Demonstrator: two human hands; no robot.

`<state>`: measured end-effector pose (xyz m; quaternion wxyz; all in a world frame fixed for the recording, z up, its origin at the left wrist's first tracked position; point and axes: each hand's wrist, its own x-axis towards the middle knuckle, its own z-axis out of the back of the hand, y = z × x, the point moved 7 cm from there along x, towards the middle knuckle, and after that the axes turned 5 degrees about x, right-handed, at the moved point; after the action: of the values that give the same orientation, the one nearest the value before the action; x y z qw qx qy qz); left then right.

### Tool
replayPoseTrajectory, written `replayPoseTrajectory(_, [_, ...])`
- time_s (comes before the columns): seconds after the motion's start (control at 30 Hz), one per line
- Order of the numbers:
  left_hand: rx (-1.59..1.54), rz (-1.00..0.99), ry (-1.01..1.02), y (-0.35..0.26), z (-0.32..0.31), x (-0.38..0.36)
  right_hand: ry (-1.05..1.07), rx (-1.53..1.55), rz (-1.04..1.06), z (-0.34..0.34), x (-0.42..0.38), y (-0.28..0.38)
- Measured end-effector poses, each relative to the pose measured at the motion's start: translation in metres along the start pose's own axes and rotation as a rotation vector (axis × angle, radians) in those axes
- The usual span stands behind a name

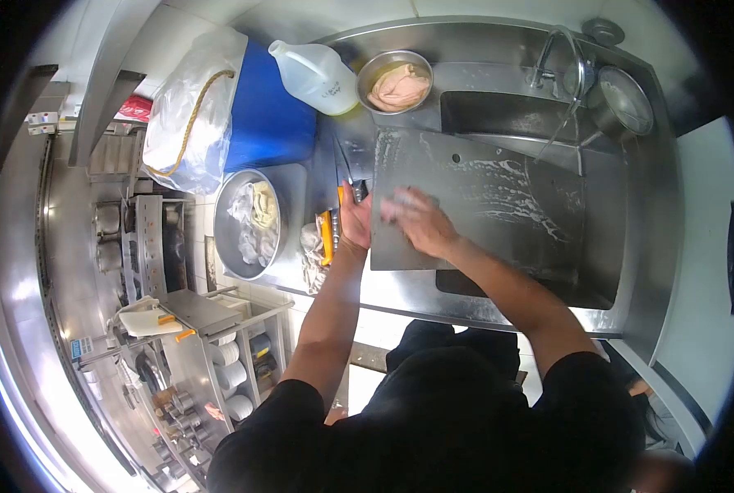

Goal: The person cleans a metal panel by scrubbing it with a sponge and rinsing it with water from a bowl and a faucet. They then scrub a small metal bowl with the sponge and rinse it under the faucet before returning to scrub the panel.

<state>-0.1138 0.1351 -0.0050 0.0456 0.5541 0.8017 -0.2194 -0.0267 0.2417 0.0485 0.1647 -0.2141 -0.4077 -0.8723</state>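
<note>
A large grey board [498, 197] with a round hole near its far edge lies across the sink, streaked with white foam. My left hand [355, 220] is at its left edge, the palm turned toward the board and the fingers partly hidden behind the edge. My right hand [420, 222] is over the board's left part, its fingers smeared by motion; whether it holds anything cannot be made out. Close to my left hand are an orange-handled knife [342, 171] and another orange handle [327, 238]. A crumpled cloth [311, 256] lies beside that handle.
A faucet [566, 62] rises behind the sink [605, 255]. Along the back are a metal bowl of pale pink meat [398, 86], a translucent jug [318, 78] and a blue box [272, 115]. A steel basin [223, 238] with whitish contents sits at left. A strainer [626, 99] leans at right.
</note>
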Motion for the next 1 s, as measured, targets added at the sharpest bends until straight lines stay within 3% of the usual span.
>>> replayPoseTrajectory(0.03, [-0.026,-0.009,0.002,-0.001,-0.001,0.003,-0.054,-0.011,-0.15,0.008,0.008,-0.008])
replayPoseTrajectory(0.07, [-0.051,-0.015,-0.003,-0.001,-0.001,0.0,-0.008,-0.071,-0.137,0.007,0.01,0.003])
replayPoseTrajectory(0.17, [0.043,-0.037,-0.16,-0.004,0.011,-0.002,0.197,-0.054,0.154,-0.026,-0.034,0.049])
replayPoseTrajectory(0.3, [0.022,-0.007,-0.081,0.003,0.01,-0.013,0.15,0.137,0.185,-0.021,-0.029,0.04])
replayPoseTrajectory(0.37, [0.009,-0.003,0.035,-0.002,0.008,-0.005,0.095,0.015,0.109,-0.007,-0.008,0.023])
replayPoseTrajectory(0.43, [0.204,-0.059,-0.247,-0.004,0.006,-0.009,0.042,-0.002,0.0,-0.008,0.0,0.019])
replayPoseTrajectory(0.47, [0.306,-0.08,-0.381,-0.008,0.004,-0.008,0.098,-0.013,0.089,-0.017,-0.012,0.035])
replayPoseTrajectory(0.57, [0.203,-0.007,-0.281,-0.004,0.008,-0.004,0.204,0.034,0.202,-0.027,-0.039,0.069])
replayPoseTrajectory(0.7, [0.287,0.033,-0.291,-0.003,0.003,-0.005,0.344,0.031,0.271,-0.029,-0.055,0.067])
replayPoseTrajectory(0.8, [0.398,0.034,-0.264,-0.006,0.005,-0.002,0.321,-0.053,0.359,-0.012,-0.088,0.044])
replayPoseTrajectory(0.87, [0.528,0.084,-0.347,0.001,-0.001,-0.003,0.276,0.066,0.216,0.026,-0.116,-0.004])
replayPoseTrajectory(0.9, [0.627,0.134,-0.435,0.002,0.0,-0.007,0.284,0.242,-0.357,0.048,-0.13,-0.046])
replayPoseTrajectory(0.93, [0.67,0.209,-0.514,0.004,0.012,-0.014,0.121,0.415,-0.923,0.078,-0.161,-0.081])
replayPoseTrajectory(1.0, [0.908,0.167,-0.691,0.009,0.032,-0.033,-0.385,-0.012,-0.642,0.077,-0.256,-0.176])
